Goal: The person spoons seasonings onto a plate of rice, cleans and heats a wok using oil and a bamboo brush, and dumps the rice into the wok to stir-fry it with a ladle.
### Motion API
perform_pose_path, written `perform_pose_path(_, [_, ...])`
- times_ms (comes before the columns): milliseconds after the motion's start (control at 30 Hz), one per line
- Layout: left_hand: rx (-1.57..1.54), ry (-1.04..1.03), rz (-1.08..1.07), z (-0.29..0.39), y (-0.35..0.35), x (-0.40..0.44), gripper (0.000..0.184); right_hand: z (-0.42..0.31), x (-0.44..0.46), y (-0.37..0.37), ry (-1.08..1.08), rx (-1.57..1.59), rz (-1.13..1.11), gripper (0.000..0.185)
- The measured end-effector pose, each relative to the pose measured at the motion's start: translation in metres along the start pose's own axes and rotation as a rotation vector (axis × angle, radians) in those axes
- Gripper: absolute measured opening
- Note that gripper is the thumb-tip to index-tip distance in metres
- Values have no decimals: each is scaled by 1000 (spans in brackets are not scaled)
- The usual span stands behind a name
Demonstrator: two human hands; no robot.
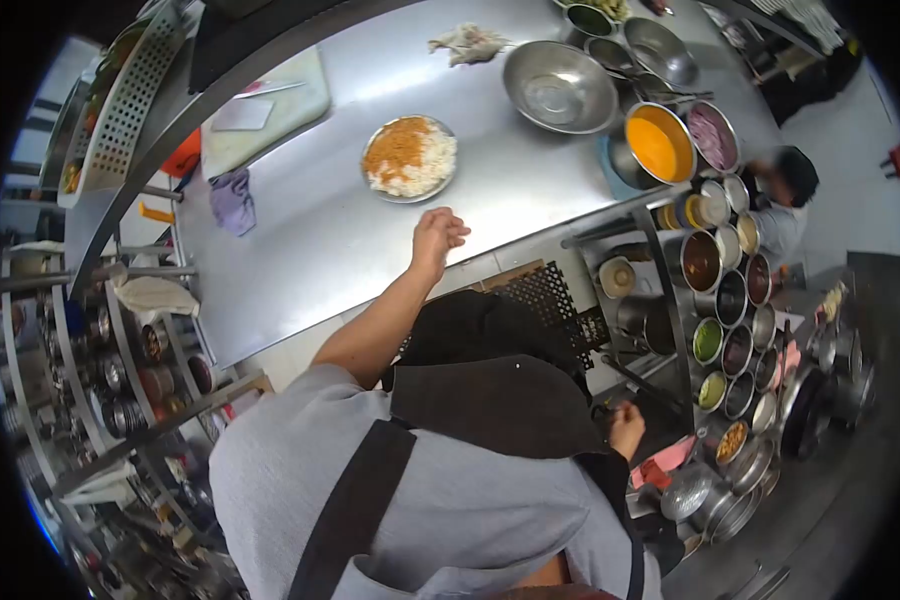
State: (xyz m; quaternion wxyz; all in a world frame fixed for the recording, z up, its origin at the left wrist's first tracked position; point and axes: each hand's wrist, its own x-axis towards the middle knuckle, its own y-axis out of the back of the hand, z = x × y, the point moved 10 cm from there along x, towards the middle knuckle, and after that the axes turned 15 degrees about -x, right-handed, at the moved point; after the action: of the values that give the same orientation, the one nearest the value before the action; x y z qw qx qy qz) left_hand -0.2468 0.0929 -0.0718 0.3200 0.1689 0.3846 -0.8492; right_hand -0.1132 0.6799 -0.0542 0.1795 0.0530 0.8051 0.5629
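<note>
**A dish of two-toned grains just beyond the left hand**

From where I stand, the left hand (437,243) is over the near edge of the table (300,260), its fingers half curled with only narrow gaps between them. I see nothing in it, though I can't tell whether something small is pinched there. Just beyond its knuckles is the round metal dish (409,201), apart from the fingers. On the dish, what looks like white rice (422,178) lies on the side nearer the hand, and a loose orange-brown layer (398,146) covers the far side.

The right hand (625,430) hangs low by the dark apron (490,405), well behind the left and away from the dish. Its fingers are bent in, and I can't tell whether they close on anything.

Beyond the left hand and to its right are a wide metal bowl (560,85) and a pot (625,165) of orange liquid (658,143); well off to its left lies a purple cloth (232,202).

To handle the dish well, I'd keep it level, since that topping looks loose enough to slide. I'd bring the left hand in low, touching the rim rather than the grains, and let the right hand steady the opposite side. The grains seem heaped close to the edge, so a tilt could spill them.
</note>
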Motion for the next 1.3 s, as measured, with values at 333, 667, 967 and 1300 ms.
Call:
perform_pose_path(333, [-124, -310, 243, 74, 50, 38, 20, -129, 147, 84, 270, -32, 65, 19])
perform_pose_path(667, [0, -453, 423, 66, -3, -15, 12, -104, 371, 198, 153, 150, 354, 21])
perform_pose_path(967, [81, -409, 334, 47, -140, -72, 23, -150, 600, 164, 134, 169, 278, 31])
perform_pose_path(1300, [156, -331, 230, 33, -263, -49, 33, -163, 669, 151, 277, 37, 290, 23])
